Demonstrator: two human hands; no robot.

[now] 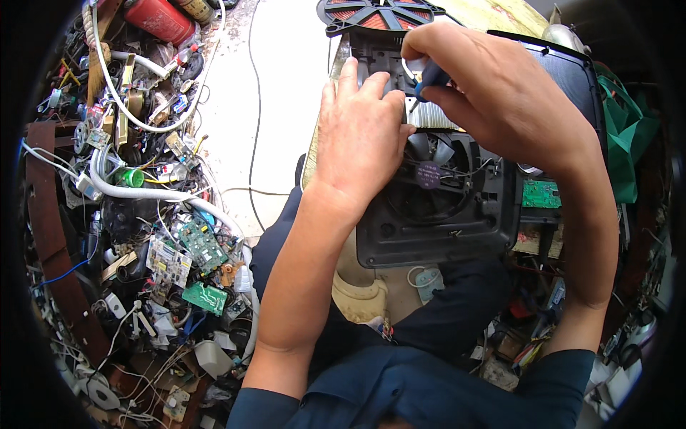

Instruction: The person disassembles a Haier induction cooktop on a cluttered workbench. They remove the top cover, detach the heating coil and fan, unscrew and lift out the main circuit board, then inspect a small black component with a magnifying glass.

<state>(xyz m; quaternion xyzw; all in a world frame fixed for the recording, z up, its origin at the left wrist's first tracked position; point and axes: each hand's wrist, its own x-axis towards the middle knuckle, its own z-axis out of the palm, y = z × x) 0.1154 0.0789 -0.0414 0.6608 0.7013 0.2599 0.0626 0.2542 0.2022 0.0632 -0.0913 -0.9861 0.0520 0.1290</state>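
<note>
Beside black housing (436,242): green board (541,193); right hand (504,82) half-covers tool (433,74) (likely screwdriver).

Glare whitens the floor (293,100); picture edges dark, bent

Fan (429,175) in housing (443,249) | coil (382,13) behind housing | scrap heap (168,261) left

Black casing (436,247) and a purple fan label (429,176) beside silver-white metal.
The heat sink (432,116) is striped with fine pale ridges; the screwdriver (434,74) has a dark blue handle; the coil (343,12) shows copper-red between black spokes; circuit boards (541,194) and a cloth bag (634,146) are green, a cylinder (161,20) bright red, the bent hose (139,191) greyish white, the shirt (396,386) dark navy, the wooden strip (53,214) reddish brown.
</note>
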